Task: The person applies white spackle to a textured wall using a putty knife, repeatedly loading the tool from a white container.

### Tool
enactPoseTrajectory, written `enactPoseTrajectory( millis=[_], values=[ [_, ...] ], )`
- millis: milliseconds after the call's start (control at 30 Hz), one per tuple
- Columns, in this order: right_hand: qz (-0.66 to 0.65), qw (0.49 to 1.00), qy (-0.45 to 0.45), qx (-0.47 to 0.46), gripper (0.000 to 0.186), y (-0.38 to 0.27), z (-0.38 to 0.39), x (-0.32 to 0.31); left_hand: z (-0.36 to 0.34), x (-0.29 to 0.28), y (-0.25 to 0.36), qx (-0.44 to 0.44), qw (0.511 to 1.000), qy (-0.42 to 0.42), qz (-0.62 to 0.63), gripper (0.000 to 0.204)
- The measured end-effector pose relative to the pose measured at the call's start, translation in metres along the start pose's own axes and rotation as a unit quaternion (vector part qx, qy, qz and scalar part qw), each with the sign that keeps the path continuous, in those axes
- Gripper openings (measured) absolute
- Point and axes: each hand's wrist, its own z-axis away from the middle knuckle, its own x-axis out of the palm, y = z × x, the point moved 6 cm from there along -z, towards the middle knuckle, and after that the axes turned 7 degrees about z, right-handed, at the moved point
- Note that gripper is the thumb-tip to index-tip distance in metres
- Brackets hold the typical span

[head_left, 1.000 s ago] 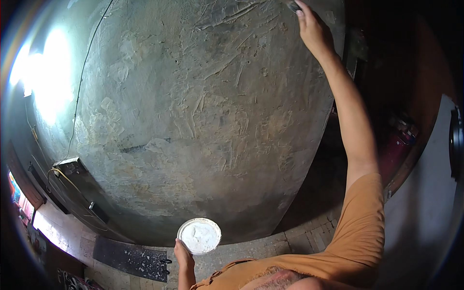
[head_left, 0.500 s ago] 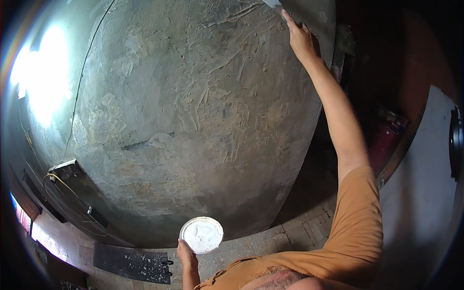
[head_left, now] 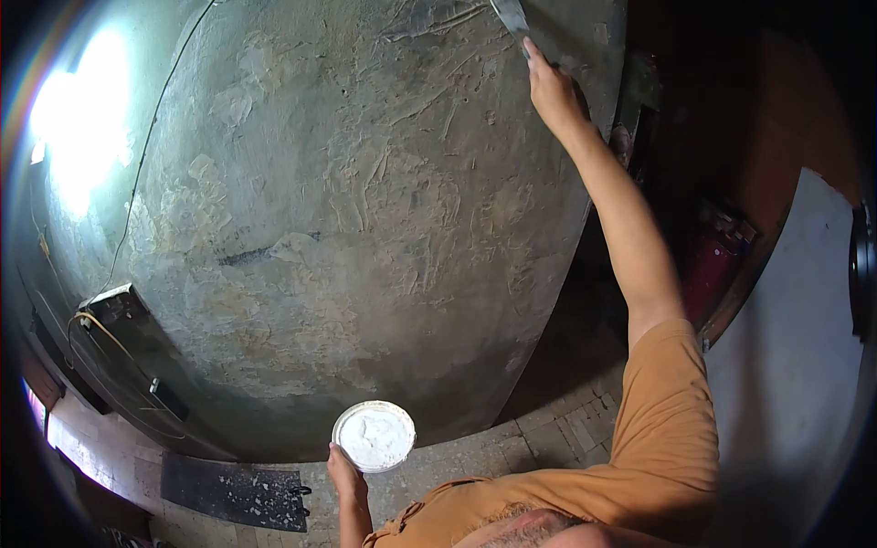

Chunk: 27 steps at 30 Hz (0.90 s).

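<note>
From my end I have the right hand [head_left: 557, 96] stretched far up, its fingers closed around the handle of a putty knife [head_left: 510, 16]. The grey blade points up and left out of that grip, flat along the wall [head_left: 301, 320]; it runs to the upper limit of my view, so I can't say for sure whether its edge touches the surface. Just left of the blade, the wall carries raised ridges and rough patches of coating.

Well below that grip and to its left, I see the left hand [head_left: 346, 475] clamped on the side of a round tub [head_left: 375, 404], thumb up at the rim. White paste [head_left: 373, 437] lies inside, lumpy on top.

Left of the tub and a little lower than it, a dark panel [head_left: 224, 493] spattered with white lies on the tiled floor [head_left: 512, 452]. Farther up and left of this hand, a dark cable [head_left: 151, 137] hangs down the wall to a box [head_left: 114, 306]. Right of the outstretched forearm I make out a red cylinder [head_left: 717, 256] in shadow.
</note>
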Motion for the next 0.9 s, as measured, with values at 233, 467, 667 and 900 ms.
enactPoseTrajectory(
  millis=[233,467,667,900],
  values=[
    [-0.015,0.997,0.068,-0.024,0.046,-0.015,-0.002,-0.039,0.014,0.007,-0.017,0.028,0.998,0.040,0.030,0.046],
    [-0.039,0.973,-0.034,-0.226,0.050,-0.032,-0.022,-0.028,0.035,0.024,-0.035,0.034,0.997,0.044,0.047,0.048],
    [0.032,0.940,0.008,-0.341,0.040,-0.038,-0.073,-0.052,0.046,0.025,-0.040,0.053,0.996,0.070,0.007,0.048],
    [0.158,0.940,-0.080,-0.293,0.032,0.022,-0.155,-0.098,0.050,0.028,-0.050,0.056,0.995,0.078,0.022,0.047]
  ],
)
